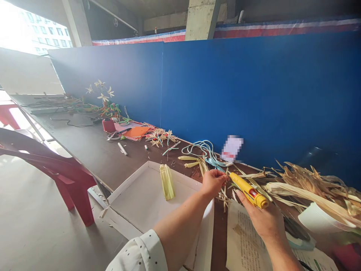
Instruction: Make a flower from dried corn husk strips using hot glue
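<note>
My right hand (262, 218) grips a yellow glue gun (248, 190), its nozzle pointing left toward my left hand. My left hand (213, 182) is closed in a pinch on a small piece I cannot make out, right at the gun's tip. Both hands hover over the brown table (93, 150), above scattered dry husk strips (225, 195). A folded pale-yellow husk bundle (167, 181) lies on a white cardboard tray (141, 199) to the left of my left arm.
A pile of dried corn husks (307, 188) lies at the right by a white cup (318, 220). Printed paper (245, 241) is under my right hand. Light-blue cord (201, 148), husk flowers (162, 136), a red pot with flowers (108, 124) and a red plastic chair (56, 169) stand leftward. A blue partition (254, 94) backs the table.
</note>
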{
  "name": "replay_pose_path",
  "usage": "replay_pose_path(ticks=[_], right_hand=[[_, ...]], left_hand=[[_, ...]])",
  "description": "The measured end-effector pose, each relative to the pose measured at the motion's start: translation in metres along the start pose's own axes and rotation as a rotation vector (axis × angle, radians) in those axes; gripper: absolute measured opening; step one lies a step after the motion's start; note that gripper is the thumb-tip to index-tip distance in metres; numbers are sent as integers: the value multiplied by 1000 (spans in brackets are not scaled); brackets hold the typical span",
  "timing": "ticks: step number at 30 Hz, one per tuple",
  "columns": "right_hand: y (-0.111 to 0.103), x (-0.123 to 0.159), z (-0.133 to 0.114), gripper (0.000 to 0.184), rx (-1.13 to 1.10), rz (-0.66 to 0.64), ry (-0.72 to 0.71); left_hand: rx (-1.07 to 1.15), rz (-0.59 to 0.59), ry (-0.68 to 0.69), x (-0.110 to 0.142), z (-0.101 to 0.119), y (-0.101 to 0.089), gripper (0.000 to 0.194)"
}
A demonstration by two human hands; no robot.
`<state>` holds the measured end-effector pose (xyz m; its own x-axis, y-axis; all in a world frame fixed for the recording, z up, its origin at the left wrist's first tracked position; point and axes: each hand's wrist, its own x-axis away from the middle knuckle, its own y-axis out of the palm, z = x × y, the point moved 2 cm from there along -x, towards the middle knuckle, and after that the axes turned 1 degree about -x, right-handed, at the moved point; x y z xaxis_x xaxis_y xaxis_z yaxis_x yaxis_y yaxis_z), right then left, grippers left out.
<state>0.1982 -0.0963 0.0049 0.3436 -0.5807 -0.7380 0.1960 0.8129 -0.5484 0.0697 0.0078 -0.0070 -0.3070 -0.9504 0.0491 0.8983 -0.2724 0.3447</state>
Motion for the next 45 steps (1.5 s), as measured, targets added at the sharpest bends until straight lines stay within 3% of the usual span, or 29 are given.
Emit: replay_pose_path(ticks=[6,13,18,23,28,35,45], right_hand=[[-3,-2,0,45,-49,-1,30],[-2,-2,2,45,-224,-87,315],[-6,-5,1,45,-188,-68,221],[-13,-11,0,45,-101,-134,99],[-13,-11,0,42,-118,-166,104],[-6,-5,1,45,-127,-73,117],[-4,-4,-2,47,-163,-104,199]], left_hand=[[3,-19,14,-4,-5,0,9],[-17,-9,33,-5,-8,0,8],[-13,1,36,-7,-10,0,10],[-32,3,41,-9,-14,0,14],[-42,13,43,-10,-15,-1,12],[-40,25,49,-8,-12,-1,7],[-28,31,34,-7,-8,-1,9]])
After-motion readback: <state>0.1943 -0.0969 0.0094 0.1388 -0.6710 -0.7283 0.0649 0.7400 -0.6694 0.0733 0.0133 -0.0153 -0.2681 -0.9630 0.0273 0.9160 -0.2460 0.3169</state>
